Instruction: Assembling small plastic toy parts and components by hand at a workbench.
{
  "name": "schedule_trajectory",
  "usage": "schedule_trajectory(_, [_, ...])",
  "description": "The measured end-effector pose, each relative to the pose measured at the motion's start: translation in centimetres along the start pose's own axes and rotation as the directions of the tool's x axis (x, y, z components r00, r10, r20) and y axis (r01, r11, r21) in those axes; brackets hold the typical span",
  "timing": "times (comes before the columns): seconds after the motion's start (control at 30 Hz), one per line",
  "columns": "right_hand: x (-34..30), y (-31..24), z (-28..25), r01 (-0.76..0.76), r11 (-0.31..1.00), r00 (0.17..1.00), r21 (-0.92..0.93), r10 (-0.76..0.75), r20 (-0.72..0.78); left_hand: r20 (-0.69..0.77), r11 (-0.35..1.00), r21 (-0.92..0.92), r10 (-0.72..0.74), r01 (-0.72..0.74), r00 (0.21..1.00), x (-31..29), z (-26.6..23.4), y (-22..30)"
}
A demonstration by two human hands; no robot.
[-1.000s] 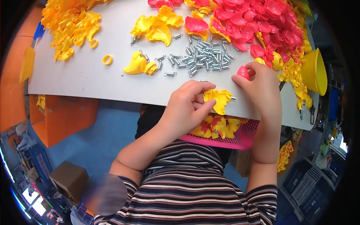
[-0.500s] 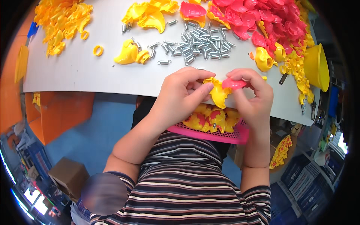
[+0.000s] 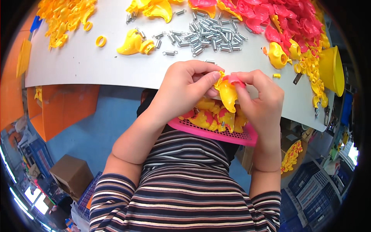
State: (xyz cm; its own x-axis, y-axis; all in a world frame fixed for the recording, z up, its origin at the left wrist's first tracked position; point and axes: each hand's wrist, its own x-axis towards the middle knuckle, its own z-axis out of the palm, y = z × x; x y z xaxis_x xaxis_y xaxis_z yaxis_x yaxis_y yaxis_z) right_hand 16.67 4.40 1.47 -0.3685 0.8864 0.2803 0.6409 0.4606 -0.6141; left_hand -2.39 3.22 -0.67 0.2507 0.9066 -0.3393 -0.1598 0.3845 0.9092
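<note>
Over the table's front edge, my left hand (image 3: 189, 87) pinches a curved yellow plastic shell (image 3: 228, 94) with a jagged rim. My right hand (image 3: 261, 96) is closed on a pink plastic shell piece (image 3: 234, 79), which meets the upper part of the yellow one. Whether the two are joined I cannot tell. Just below both hands is a pink mesh basket (image 3: 210, 136) holding yellow-and-pink assembled pieces (image 3: 203, 120). Beyond the hands, a pile of metal springs (image 3: 212, 36) lies on the white table (image 3: 89, 69).
A heap of pink shells (image 3: 286, 19) covers the back right. Small yellow rings and a yellow bowl (image 3: 332, 71) are along the right edge. Yellow parts (image 3: 65, 19) lie at the far left, and one curved yellow part (image 3: 135, 42) sits beside the springs. An orange bin (image 3: 65, 110) stands lower left.
My right hand has brought the pink piece left against the yellow shell. The view has shifted slightly, so the table appears higher.
</note>
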Motion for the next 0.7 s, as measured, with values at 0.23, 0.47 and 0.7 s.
schedule_trajectory(0.23, [-0.3, 1.1, 0.8, 0.148, 0.989, 0.989, 0.019, -0.147, -0.030, -0.046, 1.000, 0.004, 0.020, -0.020, 0.999, 0.1, 0.2, -0.2])
schedule_trajectory(0.47, [-0.5, 1.6, 1.0, 0.267, 0.961, 0.961, -0.074, -0.271, -0.047, -0.083, 0.999, -0.010, 0.030, -0.031, 0.996, 0.2, 0.6, -0.3])
schedule_trajectory(0.7, [0.4, 0.8, 0.0, 0.180, 0.974, 0.979, -0.139, -0.163, 0.122, -0.068, 1.000, -0.013, 0.003, -0.004, 0.998, 0.2, 0.6, -0.3])
